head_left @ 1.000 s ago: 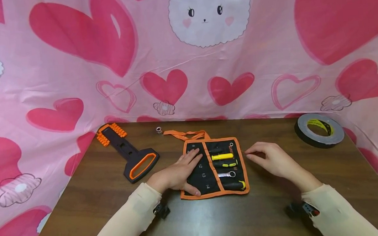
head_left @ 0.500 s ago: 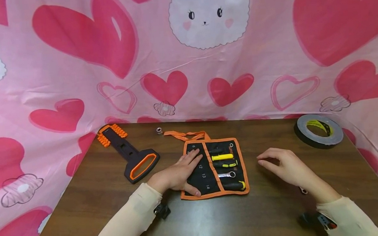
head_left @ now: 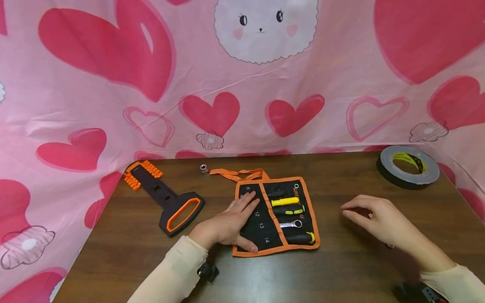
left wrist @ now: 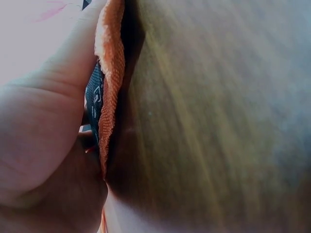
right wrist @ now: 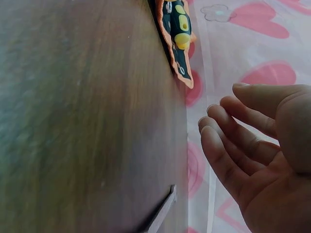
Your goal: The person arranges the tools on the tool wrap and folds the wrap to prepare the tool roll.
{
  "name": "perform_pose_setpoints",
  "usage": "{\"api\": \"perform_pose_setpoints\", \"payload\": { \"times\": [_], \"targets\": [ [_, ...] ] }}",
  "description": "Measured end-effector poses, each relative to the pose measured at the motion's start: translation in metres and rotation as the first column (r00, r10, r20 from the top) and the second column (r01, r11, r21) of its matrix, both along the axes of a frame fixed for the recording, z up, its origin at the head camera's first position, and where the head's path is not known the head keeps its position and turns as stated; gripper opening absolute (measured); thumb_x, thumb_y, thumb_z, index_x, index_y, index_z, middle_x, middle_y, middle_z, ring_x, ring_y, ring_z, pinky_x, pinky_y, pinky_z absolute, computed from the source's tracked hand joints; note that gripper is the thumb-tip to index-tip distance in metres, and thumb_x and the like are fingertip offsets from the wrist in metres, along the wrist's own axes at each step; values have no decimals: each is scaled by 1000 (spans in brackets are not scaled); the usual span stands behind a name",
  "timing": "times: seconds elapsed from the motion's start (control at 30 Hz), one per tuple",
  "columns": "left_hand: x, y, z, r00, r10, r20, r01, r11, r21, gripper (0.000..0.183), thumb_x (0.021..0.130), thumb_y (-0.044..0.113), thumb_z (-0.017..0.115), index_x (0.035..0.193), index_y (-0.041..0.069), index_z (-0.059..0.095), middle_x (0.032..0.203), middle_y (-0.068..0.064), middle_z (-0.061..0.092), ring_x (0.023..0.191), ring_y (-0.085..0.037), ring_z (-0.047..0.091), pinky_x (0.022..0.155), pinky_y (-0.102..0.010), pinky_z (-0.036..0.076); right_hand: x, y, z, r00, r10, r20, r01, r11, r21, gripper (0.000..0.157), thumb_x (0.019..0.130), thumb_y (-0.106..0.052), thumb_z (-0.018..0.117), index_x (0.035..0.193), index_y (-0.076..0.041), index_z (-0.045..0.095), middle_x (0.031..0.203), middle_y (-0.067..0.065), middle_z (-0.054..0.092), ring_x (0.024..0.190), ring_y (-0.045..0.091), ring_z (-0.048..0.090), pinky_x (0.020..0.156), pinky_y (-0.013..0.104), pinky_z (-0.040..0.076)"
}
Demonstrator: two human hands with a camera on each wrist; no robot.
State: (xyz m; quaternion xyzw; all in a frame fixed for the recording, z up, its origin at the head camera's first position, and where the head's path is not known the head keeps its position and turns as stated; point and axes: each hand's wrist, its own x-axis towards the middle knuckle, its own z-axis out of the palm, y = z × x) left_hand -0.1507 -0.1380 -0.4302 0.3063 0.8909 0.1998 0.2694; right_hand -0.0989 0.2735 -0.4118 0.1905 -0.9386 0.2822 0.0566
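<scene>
My left hand (head_left: 229, 221) rests with its fingers spread on the left panel of a black tool pouch (head_left: 267, 236) edged in orange. Pockets on its right side hold a yellow-handled tool (head_left: 285, 202), a black-and-yellow handle (head_left: 295, 209), a ring spanner (head_left: 292, 224) and another black handle with a yellow tip (head_left: 298, 238). Right of the pouch, my right hand (head_left: 384, 222) hovers over the table, fingers loosely bent and holding nothing. A slim metal tool (right wrist: 163, 209), probably a spanner, lies on the table beneath it, mostly hidden by the hand in the head view.
A black-and-orange tool with a loop handle (head_left: 162, 197) lies at the left. Behind the pouch are its orange strap (head_left: 239, 172) and a small metal socket (head_left: 204, 168). A roll of tape (head_left: 409, 165) sits at the back right, before a pink heart-patterned cloth (head_left: 205, 71).
My right hand has moved away from the pouch, to the right and slightly toward me, passing over the metal tool on the table. The left hand has stayed on the pouch.
</scene>
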Motion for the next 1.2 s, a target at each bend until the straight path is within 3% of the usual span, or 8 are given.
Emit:
{"api": "perform_pose_setpoints", "payload": {
  "times": [0.1,0.2,0.33,0.43,0.6,0.8,1.03,1.2],
  "targets": [
    [1,0,0,1000,13,-1,-13,1000,-5,130,80,57,92,175,16,14,184,-2,-5,171,-35,1,136,-60,17,5,6,-4,1000,-10,-18,10,1000,-6,15,91,-11,86,103,-20,83,95,-13,73,81,-5,54,67,23,48],
    [1,1,2,1000,23,1,-23,1000,-22,130,80,55,93,175,18,13,184,-1,-6,171,-35,1,136,-58,17,10,13,-8,999,-41,-32,42,999,9,18,87,-11,89,100,-23,83,99,-8,77,90,9,69,75,9,45],
    [-1,2,3,1000,22,4,-22,999,-28,130,80,54,93,175,17,13,184,-3,-5,171,-35,1,137,-58,16,16,22,-12,995,-63,-75,65,998,26,22,83,-11,92,96,-26,82,99,-7,79,96,11,73,81,0,38],
    [-1,2,3,1000,20,5,-19,999,-29,130,80,54,93,175,17,13,184,-3,-5,171,-34,1,137,-56,15,21,27,-15,992,-76,-99,80,996,35,24,81,-9,93,94,-25,81,90,-15,73,82,-7,58,72,9,41],
    [0,2,2,1000,21,2,-21,999,-36,130,80,56,93,175,19,13,185,-1,-5,171,-32,1,137,-54,16,27,34,-20,990,-125,-73,128,991,43,23,81,-7,92,90,-23,78,80,-19,64,74,-9,47,63,17,38],
    [0,2,1,1000,25,-6,-25,999,-33,130,80,57,93,175,20,13,185,0,-5,171,-31,1,138,-52,14,32,40,-23,987,-160,-24,161,986,46,23,80,-6,92,87,-21,76,75,-20,60,69,-10,45,60,19,38],
    [0,2,2,1000,14,-14,-15,999,-36,130,80,57,92,176,19,13,185,0,-5,171,-28,-1,138,-51,12,37,45,-20,960,-243,140,231,968,101,16,88,-18,90,90,-15,75,77,-12,63,67,-6,46,61,23,41],
    [0,2,2,1000,17,-12,-18,999,-49,129,81,57,92,176,19,12,184,1,-6,171,-29,-1,138,-52,14,39,46,-22,952,-266,153,250,961,116,17,87,-19,91,90,-14,74,77,-10,63,67,-6,46,62,23,39]
  ]
}}
